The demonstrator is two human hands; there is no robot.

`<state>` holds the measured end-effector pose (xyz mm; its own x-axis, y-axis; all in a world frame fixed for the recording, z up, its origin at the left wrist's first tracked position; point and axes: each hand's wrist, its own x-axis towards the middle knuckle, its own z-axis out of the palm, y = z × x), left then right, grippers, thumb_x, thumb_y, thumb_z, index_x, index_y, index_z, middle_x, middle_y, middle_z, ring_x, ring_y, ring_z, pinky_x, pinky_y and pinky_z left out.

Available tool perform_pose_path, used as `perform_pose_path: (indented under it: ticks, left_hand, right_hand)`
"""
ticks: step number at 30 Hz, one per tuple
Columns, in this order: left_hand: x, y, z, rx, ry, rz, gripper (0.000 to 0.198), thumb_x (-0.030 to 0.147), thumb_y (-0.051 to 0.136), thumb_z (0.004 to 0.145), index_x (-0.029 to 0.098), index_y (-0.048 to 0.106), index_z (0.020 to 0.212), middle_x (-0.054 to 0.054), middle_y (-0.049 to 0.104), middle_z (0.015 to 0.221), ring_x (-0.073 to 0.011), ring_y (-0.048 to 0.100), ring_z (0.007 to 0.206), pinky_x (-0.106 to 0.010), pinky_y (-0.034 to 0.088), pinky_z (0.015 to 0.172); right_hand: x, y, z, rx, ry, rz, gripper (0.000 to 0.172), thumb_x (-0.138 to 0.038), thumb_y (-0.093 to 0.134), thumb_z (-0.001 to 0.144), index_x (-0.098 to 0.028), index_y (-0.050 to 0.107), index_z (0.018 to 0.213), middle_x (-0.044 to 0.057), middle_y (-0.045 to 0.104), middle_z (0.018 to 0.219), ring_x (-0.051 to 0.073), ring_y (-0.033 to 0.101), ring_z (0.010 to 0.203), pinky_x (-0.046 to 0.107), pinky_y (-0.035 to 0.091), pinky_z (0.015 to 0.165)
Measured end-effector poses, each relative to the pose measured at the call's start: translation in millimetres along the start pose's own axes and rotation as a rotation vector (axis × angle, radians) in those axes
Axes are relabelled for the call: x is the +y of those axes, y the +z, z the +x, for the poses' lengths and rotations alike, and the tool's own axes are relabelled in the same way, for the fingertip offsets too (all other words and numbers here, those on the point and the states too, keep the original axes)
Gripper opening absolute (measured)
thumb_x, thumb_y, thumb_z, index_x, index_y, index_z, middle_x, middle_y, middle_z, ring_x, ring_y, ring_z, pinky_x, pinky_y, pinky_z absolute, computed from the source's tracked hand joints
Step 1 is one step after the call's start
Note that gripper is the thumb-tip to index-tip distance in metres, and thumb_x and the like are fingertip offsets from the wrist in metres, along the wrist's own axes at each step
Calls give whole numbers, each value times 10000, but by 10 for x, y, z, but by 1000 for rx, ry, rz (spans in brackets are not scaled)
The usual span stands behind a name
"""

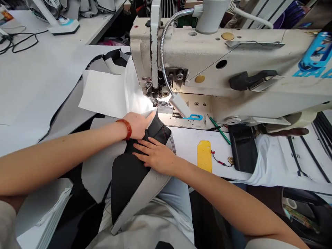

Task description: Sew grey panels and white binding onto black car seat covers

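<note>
A cream sewing machine [202, 62] stands ahead, its lit needle and presser foot [155, 102] over the edge of a black fabric piece [129, 180]. Close by the foot, my left hand [138, 125] grips the fabric, index finger pointing along its edge and the other fingers curled; the thumb is hidden. My right hand [158, 155] lies flat on the black fabric with fingers spread. A grey mesh strip [145, 193] borders that piece, which hangs down over my lap. White and light grey panels [103, 91] lie to the left of the needle.
A green pencil [220, 129], a black phone [243, 148], a yellow tag [204, 155] and white cloth [269, 159] lie to the right. A light blue clip [193, 117] rests on the machine bed. At left, a white table [33, 76] bears a lamp base [63, 27] and cables.
</note>
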<state>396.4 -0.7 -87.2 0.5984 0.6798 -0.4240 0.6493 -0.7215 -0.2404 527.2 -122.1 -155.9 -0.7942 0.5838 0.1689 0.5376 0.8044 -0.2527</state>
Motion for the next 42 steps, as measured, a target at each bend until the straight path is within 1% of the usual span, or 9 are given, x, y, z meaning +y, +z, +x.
perform_pose_path:
  ticks: [5, 9, 13, 19, 25, 30, 34, 39, 42]
  left_hand:
    - [-24, -152, 200, -95, -55, -45, 952, 289, 585, 717, 167, 189, 1573, -144, 736, 983, -319, 698, 862, -348, 493, 746]
    - [-21, -90, 243, -15, -69, -97, 889, 310, 591, 708, 154, 302, 1534, -156, 728, 975, -326, 693, 845, -353, 503, 706]
    - [-91, 12, 285, 74, -50, -78, 803, 328, 606, 677, 214, 442, 1455, -108, 720, 872, -264, 677, 725, -309, 485, 630]
    - [-151, 45, 378, 38, -60, -78, 773, 341, 640, 643, 201, 520, 1393, -105, 707, 820, -262, 664, 679, -328, 484, 644]
    - [-151, -6, 351, 49, -51, 6, 700, 316, 585, 727, 226, 506, 1418, -83, 712, 834, -262, 670, 765, -308, 465, 665]
    - [-123, -86, 309, 21, -42, 55, 472, 258, 462, 870, 224, 635, 1308, -100, 716, 887, -244, 646, 799, -305, 411, 622]
    - [-97, -118, 322, 51, -26, 49, 436, 244, 364, 939, 188, 700, 1211, -122, 720, 913, -238, 633, 806, -322, 392, 620]
    - [-89, -88, 408, 69, -54, 72, 385, 315, 415, 917, 215, 714, 1139, -102, 721, 880, -266, 662, 816, -327, 416, 621]
    - [-112, -51, 462, 73, -82, 35, 398, 358, 442, 898, 242, 695, 1182, -86, 725, 872, -260, 671, 809, -322, 444, 639]
  right_hand:
    - [-23, 1, 2, 24, 8, 8, 450, -306, 505, 997, -187, 505, 1431, 105, 417, 1552, 268, 349, 1456, 506, 305, 1182]
    - [-46, 42, 52, 50, 25, 15, 462, -304, 544, 977, -176, 515, 1420, 133, 411, 1552, 275, 351, 1452, 516, 307, 1175]
    - [-54, 59, 66, 54, 28, 18, 466, -305, 549, 973, -177, 515, 1419, 134, 408, 1554, 277, 354, 1448, 520, 308, 1173]
    - [-40, 63, 88, 68, 46, 3, 462, -320, 562, 969, -188, 528, 1411, 96, 432, 1546, 273, 363, 1443, 495, 312, 1178]
    - [55, 63, 213, 64, 93, -3, 488, -318, 583, 958, -206, 516, 1428, 114, 421, 1549, 265, 348, 1454, 489, 308, 1183]
    - [154, 66, 334, 45, 143, 24, 512, -289, 589, 953, -224, 492, 1451, 127, 395, 1563, 270, 326, 1463, 495, 285, 1188]
    - [214, 108, 458, 101, 176, 19, 473, -289, 578, 958, -216, 527, 1422, 124, 441, 1532, 269, 360, 1431, 482, 281, 1182]
    - [232, 174, 634, 187, 264, 4, 373, -205, 426, 1012, -210, 598, 1344, 124, 557, 1410, 240, 446, 1325, 453, 288, 1163]
    - [227, 214, 741, 205, 318, 5, 351, -229, 417, 1020, -185, 639, 1288, 137, 644, 1266, 258, 499, 1243, 451, 330, 1116]
